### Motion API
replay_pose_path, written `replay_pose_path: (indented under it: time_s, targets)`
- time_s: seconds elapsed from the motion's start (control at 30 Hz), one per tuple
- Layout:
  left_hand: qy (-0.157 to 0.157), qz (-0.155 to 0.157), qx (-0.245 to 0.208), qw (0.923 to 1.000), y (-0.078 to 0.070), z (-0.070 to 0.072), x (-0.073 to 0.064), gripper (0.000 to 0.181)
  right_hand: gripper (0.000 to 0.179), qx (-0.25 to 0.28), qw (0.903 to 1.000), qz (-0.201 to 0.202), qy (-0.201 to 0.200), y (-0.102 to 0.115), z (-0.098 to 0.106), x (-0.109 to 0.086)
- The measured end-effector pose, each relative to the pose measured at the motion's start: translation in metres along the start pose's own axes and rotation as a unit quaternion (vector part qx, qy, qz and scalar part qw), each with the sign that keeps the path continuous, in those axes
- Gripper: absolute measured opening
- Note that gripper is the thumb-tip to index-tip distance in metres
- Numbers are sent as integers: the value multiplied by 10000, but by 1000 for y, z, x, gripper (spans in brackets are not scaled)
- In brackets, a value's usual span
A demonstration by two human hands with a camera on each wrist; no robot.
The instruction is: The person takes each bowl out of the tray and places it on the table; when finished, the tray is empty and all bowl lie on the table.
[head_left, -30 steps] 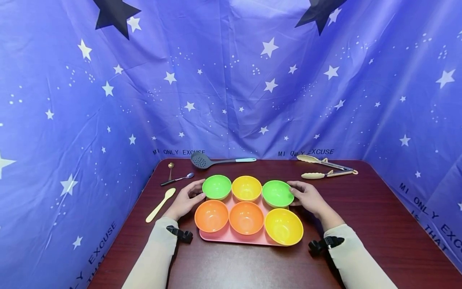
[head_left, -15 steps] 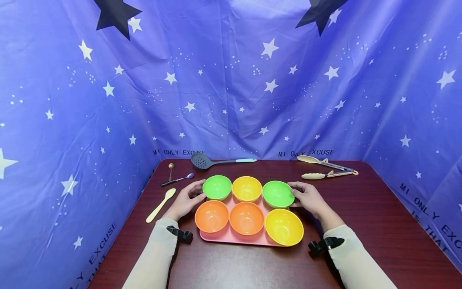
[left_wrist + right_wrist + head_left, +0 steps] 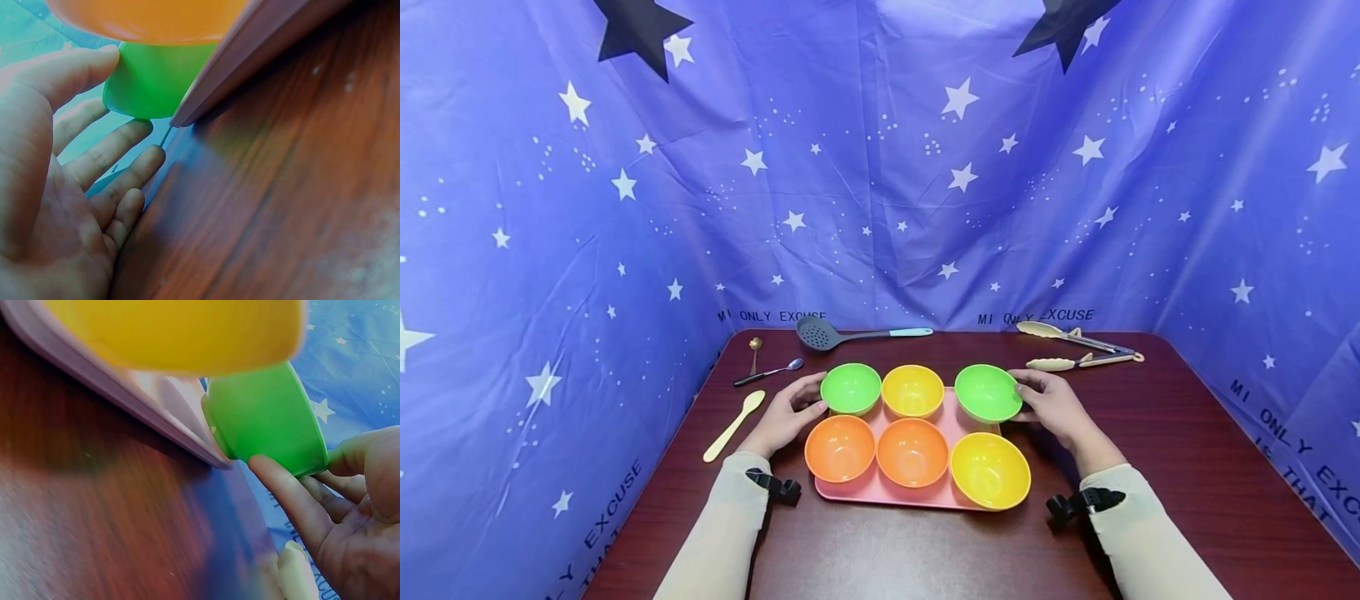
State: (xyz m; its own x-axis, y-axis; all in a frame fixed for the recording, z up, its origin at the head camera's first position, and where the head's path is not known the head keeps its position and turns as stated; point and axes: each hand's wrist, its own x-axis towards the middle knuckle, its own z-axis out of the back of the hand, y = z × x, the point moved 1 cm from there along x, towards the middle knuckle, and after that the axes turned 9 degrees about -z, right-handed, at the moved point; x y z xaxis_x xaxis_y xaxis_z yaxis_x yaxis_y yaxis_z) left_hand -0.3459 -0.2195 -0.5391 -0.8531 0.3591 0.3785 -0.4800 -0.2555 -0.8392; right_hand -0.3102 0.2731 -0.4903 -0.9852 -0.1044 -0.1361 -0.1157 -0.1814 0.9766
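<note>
Right green bowl [image 3: 987, 392] | partly behind yellow bowl [image 3: 178, 331], right-wrist view | mouth up | right hand [image 3: 1058, 408] grips its side | left hand [image 3: 785, 417]: can't tell

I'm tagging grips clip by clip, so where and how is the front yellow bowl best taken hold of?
Probably pinch the front yellow bowl by the right of its rim, from the person's right, thumb inside. It sits mouth up, its wall flaring toward the rim; that side faces bare table, while an orange bowl sits close on its left.
</note>
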Motion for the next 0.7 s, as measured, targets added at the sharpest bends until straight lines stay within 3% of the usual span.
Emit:
replay_pose_path:
  time_s: [0.37, 0.7]
  targets:
    - [1, 1, 54, 10000, -1, 0, -1, 58, 46, -49, 9999, -12, -161, -3, 31, -3]
    - [29, 21, -3, 10000, -1, 0, -1, 58, 45, -303, 9990, -255, -222, -16, 49, -2]
